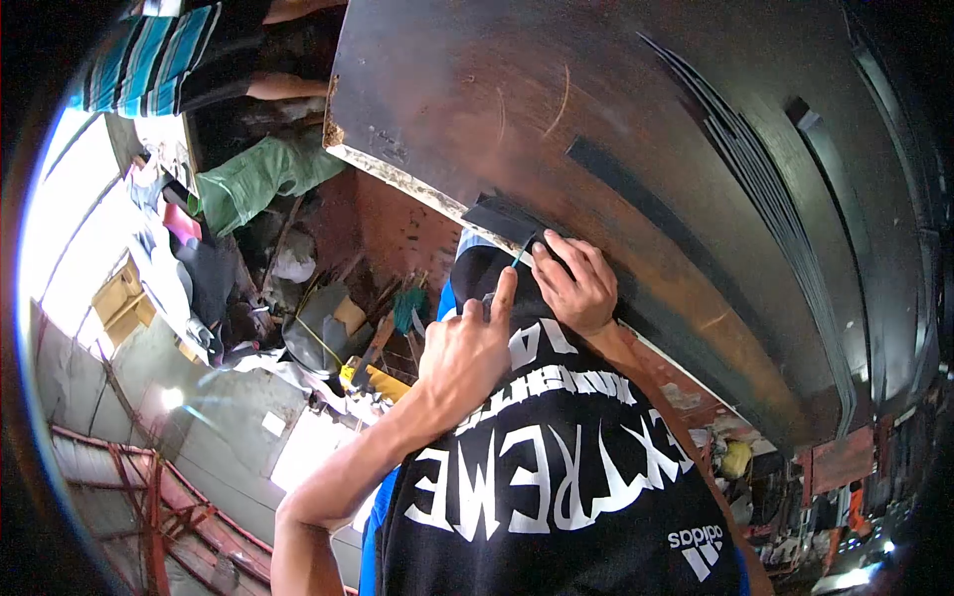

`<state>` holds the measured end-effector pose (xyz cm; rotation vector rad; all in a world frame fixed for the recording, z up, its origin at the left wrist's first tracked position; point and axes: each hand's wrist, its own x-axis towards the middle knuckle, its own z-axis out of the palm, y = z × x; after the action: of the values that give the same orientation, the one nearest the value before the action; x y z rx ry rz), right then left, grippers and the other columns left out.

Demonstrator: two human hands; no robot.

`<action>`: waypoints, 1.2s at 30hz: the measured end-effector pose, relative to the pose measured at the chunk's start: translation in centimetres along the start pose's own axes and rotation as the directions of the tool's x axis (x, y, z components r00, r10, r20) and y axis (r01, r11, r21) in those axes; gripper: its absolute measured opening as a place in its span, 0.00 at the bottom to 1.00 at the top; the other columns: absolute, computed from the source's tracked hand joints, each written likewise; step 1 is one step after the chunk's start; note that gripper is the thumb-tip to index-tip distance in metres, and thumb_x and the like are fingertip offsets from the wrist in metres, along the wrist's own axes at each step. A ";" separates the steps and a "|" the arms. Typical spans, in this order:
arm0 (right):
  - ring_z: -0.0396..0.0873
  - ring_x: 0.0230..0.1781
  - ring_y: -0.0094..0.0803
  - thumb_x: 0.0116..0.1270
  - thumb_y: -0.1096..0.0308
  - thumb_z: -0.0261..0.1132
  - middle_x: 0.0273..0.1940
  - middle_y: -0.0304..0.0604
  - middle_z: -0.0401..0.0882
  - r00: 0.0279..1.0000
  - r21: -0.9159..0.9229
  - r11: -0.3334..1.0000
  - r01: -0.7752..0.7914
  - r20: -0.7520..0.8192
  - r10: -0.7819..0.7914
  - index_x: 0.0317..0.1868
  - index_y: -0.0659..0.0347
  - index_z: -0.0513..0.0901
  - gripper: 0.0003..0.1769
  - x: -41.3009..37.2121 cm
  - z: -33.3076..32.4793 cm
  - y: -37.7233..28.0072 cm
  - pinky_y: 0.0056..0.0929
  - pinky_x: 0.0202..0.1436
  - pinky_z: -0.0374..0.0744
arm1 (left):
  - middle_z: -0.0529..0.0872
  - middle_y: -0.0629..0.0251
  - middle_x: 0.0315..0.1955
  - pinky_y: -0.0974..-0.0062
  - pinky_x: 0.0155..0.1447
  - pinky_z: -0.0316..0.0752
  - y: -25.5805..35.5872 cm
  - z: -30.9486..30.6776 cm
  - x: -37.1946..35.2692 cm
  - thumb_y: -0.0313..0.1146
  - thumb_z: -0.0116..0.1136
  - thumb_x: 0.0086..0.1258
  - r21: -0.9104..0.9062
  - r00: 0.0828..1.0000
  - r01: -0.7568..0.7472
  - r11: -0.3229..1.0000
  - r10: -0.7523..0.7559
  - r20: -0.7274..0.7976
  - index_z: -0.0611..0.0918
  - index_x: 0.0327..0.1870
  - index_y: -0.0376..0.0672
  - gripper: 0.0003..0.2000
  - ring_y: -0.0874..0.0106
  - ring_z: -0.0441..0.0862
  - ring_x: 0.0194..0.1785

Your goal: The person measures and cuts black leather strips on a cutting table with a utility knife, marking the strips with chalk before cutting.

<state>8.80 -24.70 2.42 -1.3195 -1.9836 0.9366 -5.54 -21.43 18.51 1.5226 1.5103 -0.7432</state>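
My left hand is closed round a slim tool with a thin bluish tip, the index finger stretched along it. Its kind is hard to make out, and most of it is hidden in the fist. The tip meets a dark flat strip at the edge of the worn dark tabletop. Close beside it, my right hand has its fingers bent and pressed together on the strip's end at the table edge.
Long dark strips lie along the tabletop, with a bundle of thin strips farther right. A person in a striped blue garment is at the upper left. A green sack and piled clutter lie beyond the table's left edge.
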 end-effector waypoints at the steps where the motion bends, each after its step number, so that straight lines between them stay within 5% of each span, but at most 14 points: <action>1: 0.82 0.48 0.34 0.61 0.69 0.73 0.52 0.40 0.85 1.000 0.004 1.000 -0.006 -0.001 0.006 0.46 0.58 0.88 0.13 0.0 0.0 0.0 0.29 0.52 0.82 | 0.84 0.41 0.35 0.56 0.34 0.83 0.0 0.1 0.0 0.30 0.58 0.64 0.017 1.000 0.002 1.000 -0.002 0.001 0.61 0.76 0.34 0.37 0.49 0.87 0.31; 3: 0.82 0.48 0.34 0.60 0.69 0.73 0.52 0.40 0.85 1.000 0.016 1.000 0.001 0.000 -0.001 0.46 0.58 0.89 0.13 0.0 0.0 0.1 0.29 0.52 0.82 | 0.84 0.42 0.35 0.57 0.35 0.83 0.0 0.5 0.1 0.30 0.57 0.64 0.032 1.000 0.016 0.999 -0.016 -0.006 0.60 0.77 0.33 0.37 0.49 0.87 0.32; 5: 0.82 0.48 0.35 0.60 0.69 0.73 0.52 0.41 0.85 1.000 0.004 1.000 -0.003 -0.008 0.003 0.46 0.59 0.89 0.12 0.1 0.0 0.2 0.30 0.52 0.83 | 0.84 0.39 0.36 0.51 0.33 0.81 -0.1 1.0 0.6 0.28 0.61 0.62 -0.068 0.999 0.036 0.997 -0.036 0.002 0.57 0.80 0.46 0.42 0.46 0.85 0.28; 8: 0.82 0.48 0.36 0.59 0.69 0.74 0.52 0.41 0.85 1.000 -0.010 1.000 0.000 -0.028 0.000 0.46 0.59 0.89 0.13 -0.1 0.3 0.2 0.31 0.52 0.83 | 0.84 0.40 0.36 0.51 0.33 0.81 -0.1 1.7 1.0 0.28 0.60 0.62 -0.057 0.999 0.044 0.997 -0.045 -0.022 0.57 0.80 0.46 0.42 0.46 0.85 0.28; 14: 0.81 0.44 0.36 0.57 0.70 0.75 0.50 0.38 0.85 0.998 -0.063 0.998 -0.009 -0.058 0.006 0.44 0.54 0.89 0.13 0.1 0.6 0.1 0.30 0.48 0.83 | 0.84 0.49 0.33 0.54 0.29 0.81 -2.1 5.5 1.1 0.27 0.60 0.58 -0.074 0.963 -0.052 0.996 0.030 -0.269 0.63 0.78 0.48 0.41 0.51 0.83 0.23; 17: 0.80 0.42 0.36 0.57 0.70 0.76 0.48 0.36 0.85 0.996 -0.062 0.998 -0.005 -0.091 -0.001 0.43 0.53 0.89 0.12 0.4 0.5 -0.1 0.30 0.44 0.82 | 0.79 0.58 0.27 0.63 0.25 0.79 -3.9 9.3 1.4 0.23 0.60 0.56 -0.040 0.859 -0.139 0.989 0.101 -0.501 0.65 0.78 0.51 0.42 0.60 0.83 0.23; 21: 0.81 0.45 0.40 0.54 0.74 0.75 0.47 0.40 0.84 0.996 -0.101 0.995 0.021 -0.089 -0.030 0.44 0.54 0.88 0.15 0.4 0.5 0.0 0.35 0.45 0.82 | 0.78 0.60 0.28 0.62 0.23 0.77 -6.3 13.8 3.2 0.25 0.61 0.60 -0.088 0.717 -0.292 0.952 0.157 -0.679 0.70 0.75 0.52 0.36 0.62 0.81 0.23; 24: 0.81 0.45 0.41 0.54 0.74 0.75 0.48 0.40 0.83 0.994 -0.133 0.991 0.027 -0.098 -0.040 0.45 0.55 0.87 0.16 0.5 0.5 -0.1 0.35 0.47 0.82 | 0.78 0.60 0.28 0.62 0.24 0.77 -6.1 12.8 3.1 0.22 0.58 0.59 -0.144 0.702 -0.342 0.929 0.151 -0.696 0.70 0.75 0.52 0.37 0.61 0.81 0.23; 29: 0.83 0.47 0.40 0.54 0.72 0.76 0.49 0.39 0.83 0.993 -0.180 0.983 0.023 -0.112 -0.044 0.45 0.55 0.87 0.16 0.2 0.8 -0.1 0.34 0.48 0.83 | 0.83 0.49 0.27 0.57 0.26 0.80 -4.5 7.8 1.1 0.27 0.58 0.64 -0.151 0.835 -0.230 0.961 0.115 -0.538 0.70 0.74 0.52 0.33 0.52 0.84 0.23; 36: 0.83 0.48 0.40 0.54 0.73 0.76 0.50 0.40 0.84 0.990 -0.175 0.984 0.029 -0.128 -0.052 0.45 0.55 0.87 0.16 0.2 1.0 0.0 0.35 0.50 0.83 | 0.85 0.47 0.28 0.54 0.29 0.81 -4.5 6.1 -0.6 0.29 0.57 0.63 -0.095 0.897 -0.176 0.980 0.120 -0.425 0.69 0.74 0.51 0.33 0.50 0.85 0.24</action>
<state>7.98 -24.76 1.88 -1.3907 -2.0171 0.6521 -9.15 -27.43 15.48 1.7473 1.6877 -0.2255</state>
